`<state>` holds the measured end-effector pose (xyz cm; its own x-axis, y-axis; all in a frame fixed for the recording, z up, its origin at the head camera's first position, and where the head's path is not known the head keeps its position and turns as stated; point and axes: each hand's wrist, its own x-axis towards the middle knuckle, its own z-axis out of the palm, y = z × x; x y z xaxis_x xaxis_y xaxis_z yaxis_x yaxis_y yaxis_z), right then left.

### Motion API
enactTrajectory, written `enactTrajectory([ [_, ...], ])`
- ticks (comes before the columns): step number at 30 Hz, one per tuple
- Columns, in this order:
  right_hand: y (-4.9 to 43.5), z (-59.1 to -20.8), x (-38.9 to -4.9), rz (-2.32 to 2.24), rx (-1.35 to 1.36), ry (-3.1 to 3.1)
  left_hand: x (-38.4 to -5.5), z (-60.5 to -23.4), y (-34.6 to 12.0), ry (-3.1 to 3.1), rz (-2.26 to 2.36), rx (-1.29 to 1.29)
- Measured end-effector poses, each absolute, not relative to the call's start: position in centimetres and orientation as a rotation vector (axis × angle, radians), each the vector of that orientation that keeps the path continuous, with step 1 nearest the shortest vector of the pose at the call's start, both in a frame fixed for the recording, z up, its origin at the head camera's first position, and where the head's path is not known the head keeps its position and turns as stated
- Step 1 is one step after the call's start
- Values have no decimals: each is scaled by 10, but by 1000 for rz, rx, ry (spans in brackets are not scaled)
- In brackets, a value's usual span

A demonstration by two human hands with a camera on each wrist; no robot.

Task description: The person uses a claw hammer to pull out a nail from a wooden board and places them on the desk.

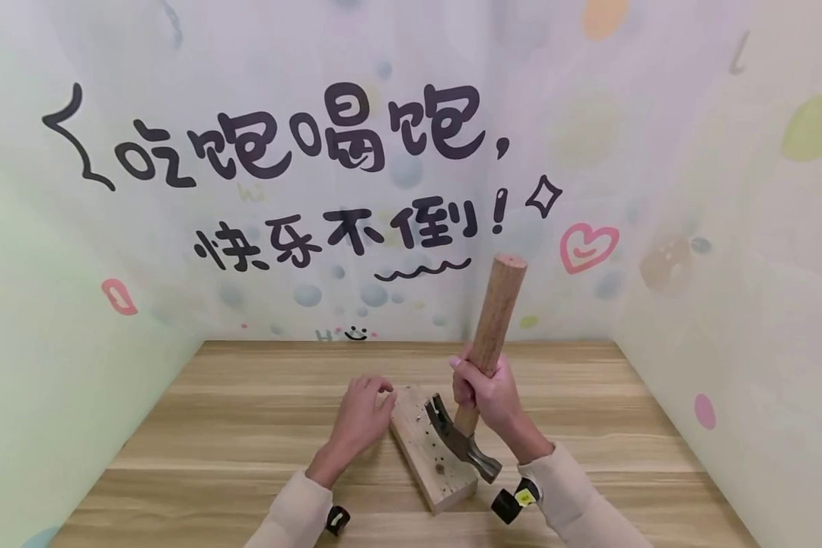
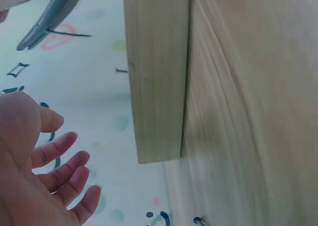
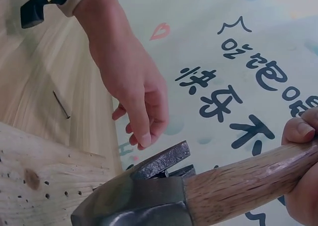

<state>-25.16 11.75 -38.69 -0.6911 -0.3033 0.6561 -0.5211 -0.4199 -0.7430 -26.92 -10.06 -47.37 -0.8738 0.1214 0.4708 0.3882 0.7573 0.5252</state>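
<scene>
My right hand [image 1: 488, 388] grips the wooden handle of a claw hammer [image 1: 496, 312], handle up and metal head down. The claw hangs over a wooden board [image 1: 445, 487] dotted with holes. A thin nail [image 2: 69, 34] sits in the claw, pointing away from it in the left wrist view. Another nail [image 2: 120, 70] sticks out of the board's top face. My left hand [image 1: 364, 411] hovers by the board's far left side, fingers loosely bent and holding nothing. In the left wrist view a gap shows between those fingers and the board.
One loose nail [image 3: 61, 105] lies on the wood-grain table [image 1: 246, 426] to the left of the board. A patterned wall [image 1: 301, 228] with dark lettering stands behind the table, and side walls rise at left and right. Each wrist wears a small black camera [image 1: 507, 504].
</scene>
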Motion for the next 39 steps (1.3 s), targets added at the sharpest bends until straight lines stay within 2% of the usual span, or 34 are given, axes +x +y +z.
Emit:
enactTrajectory([
  [10,123,-374,-247,2333,1267,-1544,-242,-467,-97,-2583,-1106,-660],
  [21,122,-371,-243,2380,1307,-1542,-235,-465,-85,-2582,-1207,-930],
  [39,120,-375,-243,2392,1302,-1561,-236,-469,-75,-2433,-1111,-1007],
])
